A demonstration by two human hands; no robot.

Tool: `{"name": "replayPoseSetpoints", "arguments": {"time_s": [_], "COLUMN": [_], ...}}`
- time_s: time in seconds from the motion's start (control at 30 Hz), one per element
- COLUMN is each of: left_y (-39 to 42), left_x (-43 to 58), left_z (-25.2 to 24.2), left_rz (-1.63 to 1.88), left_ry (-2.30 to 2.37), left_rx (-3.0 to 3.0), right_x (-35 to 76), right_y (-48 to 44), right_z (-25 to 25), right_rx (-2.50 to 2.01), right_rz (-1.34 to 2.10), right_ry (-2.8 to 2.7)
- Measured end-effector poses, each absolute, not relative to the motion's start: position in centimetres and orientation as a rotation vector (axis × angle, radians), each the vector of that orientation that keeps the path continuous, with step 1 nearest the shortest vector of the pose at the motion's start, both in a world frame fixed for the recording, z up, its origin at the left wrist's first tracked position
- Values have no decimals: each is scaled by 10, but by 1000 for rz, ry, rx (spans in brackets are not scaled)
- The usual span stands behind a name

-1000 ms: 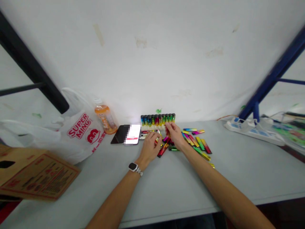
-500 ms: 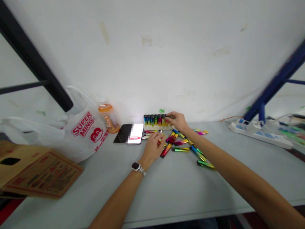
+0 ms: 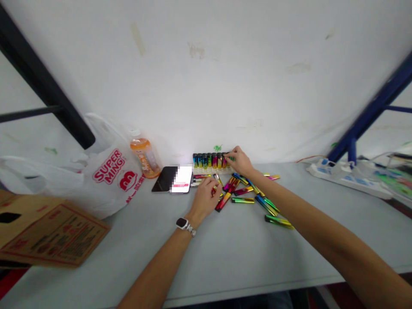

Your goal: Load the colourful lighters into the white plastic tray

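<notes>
Shiny gradient-coloured lighters point(image 3: 210, 160) with black tops stand upright in a row in a whitish holder point(image 3: 206, 171) against the wall. My right hand point(image 3: 240, 161) is closed at the row's right end, thumb and fingertips pinching the top of a lighter there. Lower and to the left, my left hand point(image 3: 204, 197) rests curled at the edge of loose lighters point(image 3: 243, 200). A reddish lighter point(image 3: 213, 191) shows partly between its thumb and fingers; the rest of it is hidden. The loose lighters lie at various angles, partly under my right forearm.
Left of the holder lies a tablet-like device point(image 3: 164, 179) with a blurred screen. Beyond it are an orange drink bottle point(image 3: 144, 156), a white plastic bag point(image 3: 109, 184) and a cardboard box point(image 3: 61, 236). A white power strip point(image 3: 350, 180) lies at the right.
The view has shifted slightly. My right hand stays at the row's right end, its fingers a little more raised. My left hand has hardly moved.
</notes>
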State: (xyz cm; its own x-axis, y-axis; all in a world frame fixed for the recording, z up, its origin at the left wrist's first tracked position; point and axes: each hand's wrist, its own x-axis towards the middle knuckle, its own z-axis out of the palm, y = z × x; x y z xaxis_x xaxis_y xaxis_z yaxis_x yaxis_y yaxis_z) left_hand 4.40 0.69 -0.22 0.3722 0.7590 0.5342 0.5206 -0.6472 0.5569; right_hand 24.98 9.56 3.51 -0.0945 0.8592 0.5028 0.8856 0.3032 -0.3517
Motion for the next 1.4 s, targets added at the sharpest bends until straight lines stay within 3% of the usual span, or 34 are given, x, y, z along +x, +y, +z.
{"name": "replayPoseSetpoints", "arguments": {"time_s": [0.33, 0.77, 1.07, 1.4], "left_y": [11, 18, 18, 15], "left_x": [39, 30, 30, 35], "left_z": [-2, -2, 0, 0], "left_rz": [1193, 1253, 1255, 1209], "left_ry": [1363, 1407, 1400, 1385], "left_rx": [2274, 2174, 2162, 2187], "right_x": [225, 188, 214, 187], "right_y": [44, 69, 52, -1], "right_z": [30, 35, 28, 17], "right_rx": [-1801, -2049, -1378, -918], "right_rz": [-224, 310, 461, 1086], "right_ry": [-2045, -2161, -1804, -998]}}
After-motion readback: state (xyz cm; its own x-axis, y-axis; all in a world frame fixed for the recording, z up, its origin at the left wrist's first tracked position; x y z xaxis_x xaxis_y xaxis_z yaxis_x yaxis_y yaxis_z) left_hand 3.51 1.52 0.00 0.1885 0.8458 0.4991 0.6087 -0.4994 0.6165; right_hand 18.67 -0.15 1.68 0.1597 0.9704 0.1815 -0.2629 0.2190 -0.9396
